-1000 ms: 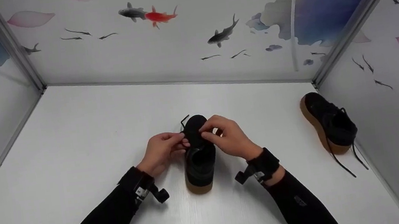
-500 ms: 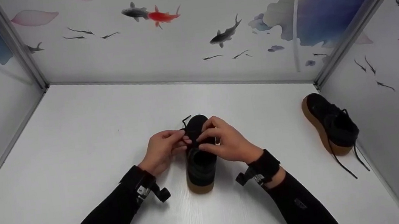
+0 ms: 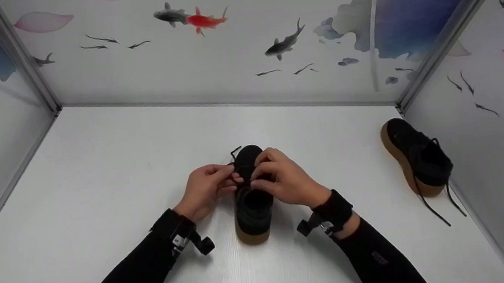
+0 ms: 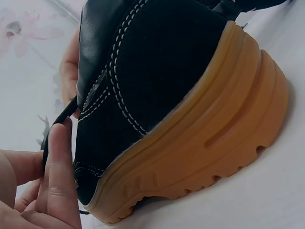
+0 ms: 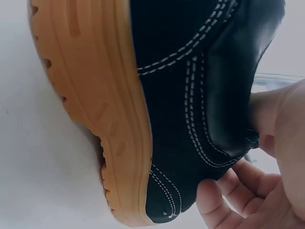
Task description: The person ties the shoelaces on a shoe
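Pinching a black lace point(image 4: 59, 117), both hands' fingers point(image 3: 232, 178) work over the black shoe point(image 3: 253, 208) on the white table point(image 3: 94, 189).

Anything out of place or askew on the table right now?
Yes: the second black suede shoe with a tan gum sole is tipped on its side against the right wall, its black laces trailing loose on the white table. The black shoe between both hands stands upright.

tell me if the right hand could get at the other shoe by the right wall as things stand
Probably yes: bare table lies between the right hand and the second shoe, but that hand is busy with the near shoe's lace.
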Action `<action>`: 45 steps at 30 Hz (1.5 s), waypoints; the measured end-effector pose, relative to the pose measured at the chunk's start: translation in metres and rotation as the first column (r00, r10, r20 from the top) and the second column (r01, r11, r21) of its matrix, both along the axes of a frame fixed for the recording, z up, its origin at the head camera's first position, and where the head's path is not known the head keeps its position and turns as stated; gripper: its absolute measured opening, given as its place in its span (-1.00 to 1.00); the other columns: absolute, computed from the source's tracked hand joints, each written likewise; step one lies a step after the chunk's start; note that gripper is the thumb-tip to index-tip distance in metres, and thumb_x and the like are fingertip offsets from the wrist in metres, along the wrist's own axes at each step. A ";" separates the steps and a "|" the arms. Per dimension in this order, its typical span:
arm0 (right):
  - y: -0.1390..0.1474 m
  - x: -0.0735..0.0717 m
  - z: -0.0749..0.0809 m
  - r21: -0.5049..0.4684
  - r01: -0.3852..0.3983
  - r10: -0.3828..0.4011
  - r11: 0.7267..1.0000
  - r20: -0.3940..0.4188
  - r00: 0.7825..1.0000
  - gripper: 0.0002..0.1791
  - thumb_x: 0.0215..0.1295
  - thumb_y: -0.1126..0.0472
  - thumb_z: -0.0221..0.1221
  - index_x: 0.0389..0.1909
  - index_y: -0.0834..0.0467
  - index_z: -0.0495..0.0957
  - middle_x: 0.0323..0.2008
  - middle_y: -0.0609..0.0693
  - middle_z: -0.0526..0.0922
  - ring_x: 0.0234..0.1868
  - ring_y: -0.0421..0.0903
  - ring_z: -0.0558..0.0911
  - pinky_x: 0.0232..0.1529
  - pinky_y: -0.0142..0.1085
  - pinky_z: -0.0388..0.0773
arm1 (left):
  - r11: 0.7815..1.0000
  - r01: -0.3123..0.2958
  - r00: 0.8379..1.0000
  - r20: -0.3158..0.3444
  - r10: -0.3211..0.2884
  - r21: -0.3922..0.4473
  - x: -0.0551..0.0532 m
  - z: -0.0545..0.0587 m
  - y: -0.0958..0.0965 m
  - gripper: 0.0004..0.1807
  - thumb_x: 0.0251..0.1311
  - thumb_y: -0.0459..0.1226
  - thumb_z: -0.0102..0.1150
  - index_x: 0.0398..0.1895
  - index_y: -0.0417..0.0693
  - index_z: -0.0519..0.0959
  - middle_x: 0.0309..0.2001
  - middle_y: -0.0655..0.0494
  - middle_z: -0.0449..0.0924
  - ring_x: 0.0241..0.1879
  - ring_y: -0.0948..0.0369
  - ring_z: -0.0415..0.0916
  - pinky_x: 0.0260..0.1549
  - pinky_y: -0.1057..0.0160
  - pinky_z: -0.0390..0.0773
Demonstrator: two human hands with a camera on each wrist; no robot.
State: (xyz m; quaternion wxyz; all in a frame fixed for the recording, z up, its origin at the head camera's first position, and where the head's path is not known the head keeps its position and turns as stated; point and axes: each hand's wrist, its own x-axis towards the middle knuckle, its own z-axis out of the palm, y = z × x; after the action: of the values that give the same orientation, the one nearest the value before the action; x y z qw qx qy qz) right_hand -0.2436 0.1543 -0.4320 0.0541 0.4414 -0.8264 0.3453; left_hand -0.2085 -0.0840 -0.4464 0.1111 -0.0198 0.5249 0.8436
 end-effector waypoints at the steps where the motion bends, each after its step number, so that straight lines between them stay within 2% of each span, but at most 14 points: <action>1: 0.001 -0.007 -0.013 0.013 0.039 -0.039 0.999 -0.004 0.999 -0.94 0.56 0.23 0.42 -0.14 0.14 0.81 0.05 0.04 0.58 0.05 -0.07 0.54 0.03 -0.16 0.60 | 1.000 0.015 1.000 0.016 -0.015 -0.013 -0.014 -0.022 -0.004 -0.82 0.63 -0.37 0.26 0.02 -0.41 0.66 -0.25 -0.05 0.81 -0.26 0.26 0.81 -0.18 0.38 0.77; 2: 0.001 -0.014 -0.027 0.011 0.070 -0.070 0.997 -0.018 0.997 -0.98 0.49 0.30 0.46 -0.17 0.17 0.81 0.02 0.09 0.58 0.01 0.01 0.56 -0.01 -0.13 0.61 | 0.999 0.033 0.999 0.008 -0.033 -0.015 -0.026 -0.040 -0.007 -0.76 0.61 -0.35 0.30 0.09 -0.43 0.65 -0.19 -0.10 0.81 -0.21 0.21 0.83 -0.16 0.33 0.79; 3: 0.001 -0.020 -0.038 -0.026 0.092 -0.093 0.995 -0.045 0.995 -0.96 0.44 0.31 0.50 -0.21 0.14 0.82 -0.02 0.04 0.59 -0.06 0.00 0.57 -0.09 -0.13 0.61 | 0.998 0.065 0.998 -0.005 -0.065 -0.007 -0.035 -0.055 -0.010 -0.70 0.60 -0.31 0.34 0.14 -0.43 0.65 -0.14 -0.12 0.82 -0.16 0.18 0.84 -0.10 0.28 0.80; 5: 0.002 -0.021 -0.042 -0.049 0.105 -0.109 0.993 -0.074 0.991 -0.97 0.44 0.29 0.50 -0.21 0.13 0.83 -0.04 0.00 0.59 -0.13 -0.04 0.59 -0.14 -0.14 0.62 | 0.997 0.069 0.998 -0.006 -0.069 -0.016 -0.042 -0.065 -0.010 -0.68 0.57 -0.28 0.38 0.14 -0.40 0.66 -0.11 -0.13 0.83 -0.14 0.16 0.85 -0.08 0.24 0.81; 10: 0.002 -0.021 -0.042 -0.055 0.103 -0.111 0.993 -0.167 0.980 -0.96 0.46 0.29 0.47 -0.18 0.19 0.85 -0.05 0.02 0.61 -0.14 -0.05 0.64 -0.14 -0.18 0.66 | 0.998 0.048 0.999 0.022 -0.047 -0.047 -0.044 -0.069 -0.009 -0.66 0.56 -0.26 0.40 0.14 -0.40 0.66 -0.08 -0.14 0.82 -0.13 0.13 0.86 -0.08 0.21 0.82; 16: -0.002 -0.021 -0.043 -0.075 0.105 -0.125 0.992 -0.351 0.928 -0.91 0.31 0.40 0.53 -0.21 0.22 0.84 -0.13 0.08 0.59 -0.14 -0.02 0.61 -0.27 -0.26 0.65 | 0.997 0.057 0.998 0.038 -0.055 -0.061 -0.043 -0.067 -0.010 -0.66 0.57 -0.27 0.38 0.16 -0.41 0.65 -0.07 -0.16 0.82 -0.14 0.14 0.85 -0.07 0.22 0.81; 21: -0.003 -0.020 -0.043 -0.088 0.119 -0.143 0.989 -0.363 0.921 -0.90 0.31 0.38 0.53 -0.21 0.19 0.83 -0.19 0.04 0.55 -0.18 -0.05 0.59 -0.29 -0.26 0.62 | 0.996 0.052 0.997 0.052 -0.048 -0.076 -0.044 -0.065 -0.011 -0.69 0.58 -0.26 0.36 0.11 -0.40 0.66 -0.16 -0.14 0.81 -0.23 0.14 0.83 -0.13 0.22 0.82; 25: -0.004 -0.018 -0.043 -0.096 0.137 -0.162 0.986 -0.331 0.929 -0.89 0.32 0.38 0.54 -0.22 0.19 0.80 -0.26 0.02 0.56 -0.25 -0.09 0.61 -0.28 -0.24 0.63 | 0.981 0.000 1.000 -0.002 0.000 -0.194 -0.044 -0.065 -0.014 -0.72 0.60 -0.24 0.33 0.02 -0.36 0.66 -0.22 -0.14 0.76 -0.37 0.15 0.79 -0.32 0.24 0.81; 28: -0.005 -0.017 -0.042 -0.090 0.163 -0.182 0.982 -0.263 0.947 -0.90 0.33 0.37 0.53 -0.24 0.18 0.79 -0.29 0.00 0.57 -0.27 -0.13 0.64 -0.26 -0.28 0.66 | 0.944 -0.076 0.994 -0.100 0.045 -0.322 -0.045 -0.066 -0.017 -0.73 0.57 -0.28 0.31 0.07 -0.38 0.66 -0.13 -0.20 0.70 -0.41 0.15 0.74 -0.45 0.27 0.76; 30: -0.005 -0.016 -0.042 -0.083 0.180 -0.193 0.980 -0.203 0.960 -0.91 0.36 0.37 0.52 -0.24 0.18 0.79 -0.28 -0.02 0.56 -0.26 -0.17 0.65 -0.24 -0.30 0.67 | 0.916 -0.104 0.987 -0.155 0.047 -0.387 -0.045 -0.066 -0.019 -0.69 0.54 -0.32 0.28 0.17 -0.40 0.65 -0.01 -0.25 0.68 -0.38 0.14 0.73 -0.48 0.28 0.72; 34: -0.004 -0.016 -0.042 -0.080 0.195 -0.203 0.978 -0.117 0.972 -0.92 0.40 0.37 0.50 -0.24 0.16 0.79 -0.28 -0.04 0.56 -0.25 -0.17 0.65 -0.22 -0.31 0.68 | 0.859 -0.069 0.979 -0.202 -0.040 -0.507 -0.044 -0.066 -0.021 -0.57 0.48 -0.36 0.26 0.33 -0.38 0.63 0.14 -0.22 0.70 -0.28 0.08 0.78 -0.45 0.29 0.68; 37: -0.003 -0.016 -0.043 -0.085 0.199 -0.206 0.976 -0.091 0.974 -0.91 0.41 0.34 0.52 -0.26 0.15 0.79 -0.29 -0.04 0.55 -0.26 -0.17 0.64 -0.22 -0.31 0.66 | 0.806 -0.029 0.973 -0.203 -0.114 -0.591 -0.044 -0.068 -0.020 -0.62 0.46 -0.34 0.30 0.27 -0.31 0.68 -0.01 -0.14 0.79 -0.30 0.08 0.79 -0.49 0.30 0.64; 40: -0.003 -0.017 -0.043 -0.091 0.202 -0.209 0.975 -0.075 0.975 -0.89 0.43 0.28 0.52 -0.29 0.13 0.78 -0.31 -0.05 0.54 -0.28 -0.17 0.62 -0.24 -0.32 0.63 | 0.758 -0.028 0.963 -0.220 -0.154 -0.652 -0.044 -0.068 -0.020 -0.74 0.46 -0.31 0.34 0.11 -0.25 0.74 -0.25 -0.10 0.80 -0.43 0.11 0.71 -0.57 0.31 0.56; 45: -0.004 -0.018 -0.043 -0.117 0.214 -0.216 0.970 -0.003 0.976 -0.86 0.47 0.21 0.51 -0.32 0.09 0.78 -0.33 -0.10 0.53 -0.30 -0.17 0.58 -0.26 -0.33 0.59 | 0.695 -0.038 0.933 -0.274 -0.232 -0.718 -0.043 -0.056 -0.027 -0.86 0.45 -0.29 0.41 -0.10 -0.20 0.80 -0.30 -0.10 0.78 -0.50 0.17 0.62 -0.55 0.30 0.53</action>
State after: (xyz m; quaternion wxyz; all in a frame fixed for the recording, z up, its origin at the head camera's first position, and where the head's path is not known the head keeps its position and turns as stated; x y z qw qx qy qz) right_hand -0.2619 0.1504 -0.4752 0.1231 0.3482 -0.8475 0.3813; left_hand -0.2519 -0.1111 -0.5028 0.0462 0.1145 0.8212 0.5571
